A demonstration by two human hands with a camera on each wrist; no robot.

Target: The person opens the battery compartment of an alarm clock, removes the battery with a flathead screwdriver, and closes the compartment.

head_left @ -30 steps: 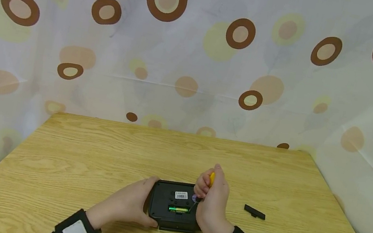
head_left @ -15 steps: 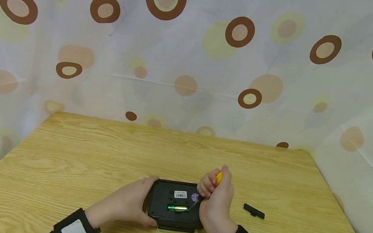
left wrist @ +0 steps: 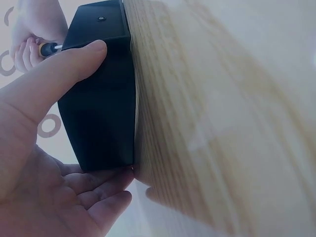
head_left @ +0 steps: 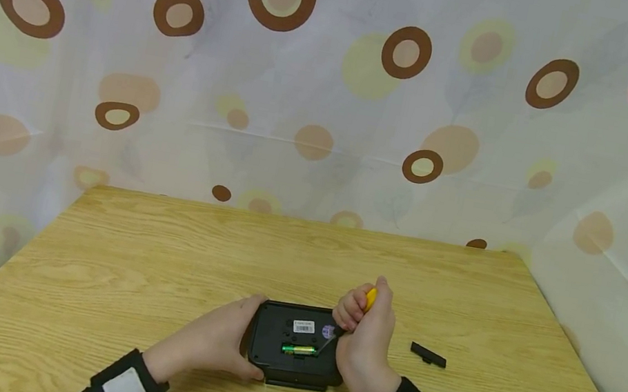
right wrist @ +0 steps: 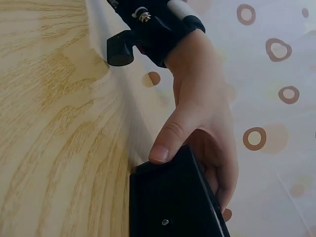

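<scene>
A black boxy device point(head_left: 279, 323) lies with its label side up, and a green battery point(head_left: 299, 350) shows in its open compartment. My left hand point(head_left: 229, 335) grips its left end, thumb at the near side and fingers around the far side; in the left wrist view the device's dark end wall point(left wrist: 101, 108) sits between thumb and fingers. My right hand point(head_left: 360, 344) is wrapped around a screwdriver with a yellow and black handle point(head_left: 370, 299). The shaft slants down to the battery's right end. In the right wrist view, the left hand point(right wrist: 202, 113) holds the device point(right wrist: 173, 202).
To the right, a small black cover point(head_left: 428, 355) lies on the wooden table point(head_left: 184, 250). A patterned curtain point(head_left: 333, 87) hangs behind the table. Both wrists carry black straps; a pale patch is on the left strap point(head_left: 127, 391).
Between the first and second frames my right hand shifts slightly right with the screwdriver, whose tip stays at the battery's right end. The left hand keeps its grip.
</scene>
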